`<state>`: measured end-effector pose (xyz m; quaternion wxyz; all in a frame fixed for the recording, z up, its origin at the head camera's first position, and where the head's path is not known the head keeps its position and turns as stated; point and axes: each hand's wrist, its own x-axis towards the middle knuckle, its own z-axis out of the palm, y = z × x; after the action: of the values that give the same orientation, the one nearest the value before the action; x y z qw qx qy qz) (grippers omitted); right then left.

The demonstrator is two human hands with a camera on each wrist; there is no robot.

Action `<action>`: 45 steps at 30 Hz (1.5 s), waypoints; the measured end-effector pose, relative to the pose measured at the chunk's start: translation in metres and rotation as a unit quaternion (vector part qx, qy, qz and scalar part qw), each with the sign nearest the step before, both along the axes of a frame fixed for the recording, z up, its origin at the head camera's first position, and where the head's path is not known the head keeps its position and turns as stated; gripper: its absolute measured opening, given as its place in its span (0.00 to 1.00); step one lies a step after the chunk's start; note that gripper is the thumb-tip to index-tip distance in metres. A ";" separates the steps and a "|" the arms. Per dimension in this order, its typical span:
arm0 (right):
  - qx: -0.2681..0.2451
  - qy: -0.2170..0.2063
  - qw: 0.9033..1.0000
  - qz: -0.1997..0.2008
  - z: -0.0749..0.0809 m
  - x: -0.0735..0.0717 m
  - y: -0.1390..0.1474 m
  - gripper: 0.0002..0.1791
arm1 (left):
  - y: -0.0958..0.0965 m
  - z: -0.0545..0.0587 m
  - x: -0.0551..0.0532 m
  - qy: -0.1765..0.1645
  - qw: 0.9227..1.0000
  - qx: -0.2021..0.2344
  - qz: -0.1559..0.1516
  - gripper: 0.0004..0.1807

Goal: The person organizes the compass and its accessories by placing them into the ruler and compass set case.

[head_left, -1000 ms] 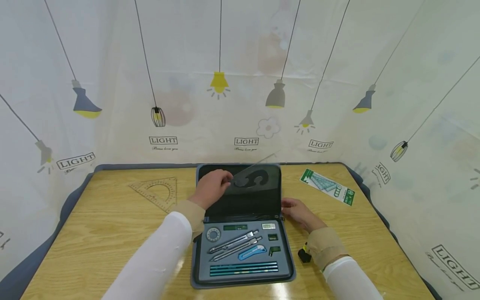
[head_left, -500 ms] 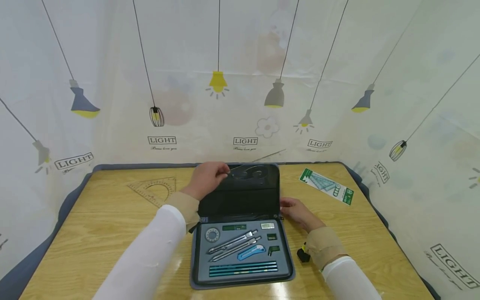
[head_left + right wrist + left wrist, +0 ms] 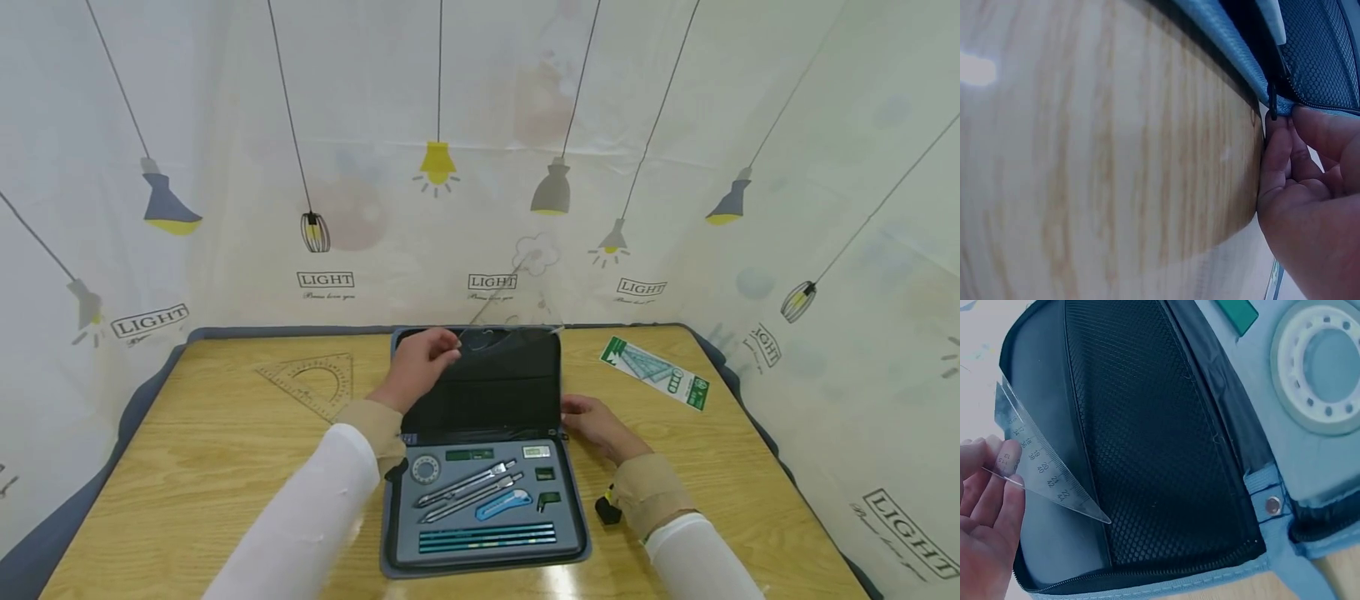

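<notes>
Fingers of the left hand (image 3: 418,364) pinch a set square (image 3: 1055,480) marked "20"; right hand (image 3: 597,423) pinches the case (image 3: 497,404) at right; far backdrop (image 3: 375,100) reads "LIGHT".

I count two hands: one left hand (image 3: 417,367) near the centre of the frame and one right hand (image 3: 602,427) to its right. There is one case (image 3: 487,404), in the lower middle. The clear set squares are two: one held set square (image 3: 1054,469) at the left wrist view's left, one flat set square (image 3: 347,379) at middle left. Inside the case are two compasses (image 3: 469,497), one blue cutter (image 3: 503,504), one white eraser (image 3: 536,452) and at least three pencils (image 3: 487,537). One packet (image 3: 655,373) is at right. Above, eight whole lamps (image 3: 437,162) are printed.
</notes>
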<state>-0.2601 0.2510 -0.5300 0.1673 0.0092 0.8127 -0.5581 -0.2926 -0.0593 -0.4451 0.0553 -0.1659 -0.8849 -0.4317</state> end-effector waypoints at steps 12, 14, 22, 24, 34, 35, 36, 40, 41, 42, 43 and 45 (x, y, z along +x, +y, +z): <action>0.012 0.002 1.000 -0.005 0.000 0.000 0.001 0.19 | 0.014 -0.002 -0.007 -0.001 0.997 0.077 -0.026 0.09; 0.010 -0.001 1.000 -0.009 -0.001 0.000 0.002 0.19 | 0.015 -0.004 -0.006 -0.010 0.997 0.071 -0.027 0.09; 0.017 -0.002 1.000 -0.007 -0.002 0.000 0.001 0.19 | 0.005 -0.006 -0.005 -0.030 0.999 -0.004 -0.040 0.07; 0.019 -0.002 1.000 -0.009 -0.002 -0.001 0.001 0.19 | 0.002 -0.007 -0.003 -0.035 0.998 -0.029 -0.038 0.07; 0.019 0.001 1.000 -0.010 -0.002 -0.001 0.002 0.19 | -0.008 -0.006 -0.001 -0.060 0.995 -0.081 -0.021 0.08; 0.018 0.000 1.000 -0.012 -0.001 -0.001 0.002 0.19 | -0.007 -0.006 0.000 -0.056 0.994 -0.094 -0.026 0.08; 0.016 0.000 1.000 -0.012 -0.001 -0.001 0.002 0.19 | -0.006 -0.005 0.001 -0.053 0.992 -0.107 -0.029 0.08; 0.009 -0.009 1.000 -0.016 -0.001 -0.001 0.001 0.20 | -0.001 -0.005 0.003 -0.043 0.988 -0.149 -0.025 0.07; 0.007 -0.011 1.000 -0.019 -0.001 -0.001 0.000 0.20 | 0.001 -0.005 0.003 -0.041 0.987 -0.157 -0.021 0.07; 0.007 -0.013 1.000 -0.019 -0.001 -0.001 0.000 0.20 | 0.002 -0.005 0.004 -0.045 0.986 -0.161 -0.015 0.07; 0.008 -0.016 1.000 -0.023 -0.002 -0.001 0.000 0.20 | 0.003 -0.005 0.004 -0.047 0.984 -0.171 -0.011 0.07; 0.007 -0.018 1.000 -0.025 -0.002 -0.001 -0.001 0.20 | 0.005 -0.005 0.003 -0.054 0.980 -0.193 -0.006 0.07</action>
<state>-0.2609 0.2504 -0.5319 0.1682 0.0405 0.8130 -0.5560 -0.2892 -0.0543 -0.4499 -0.0287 -0.1551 -0.9522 -0.2615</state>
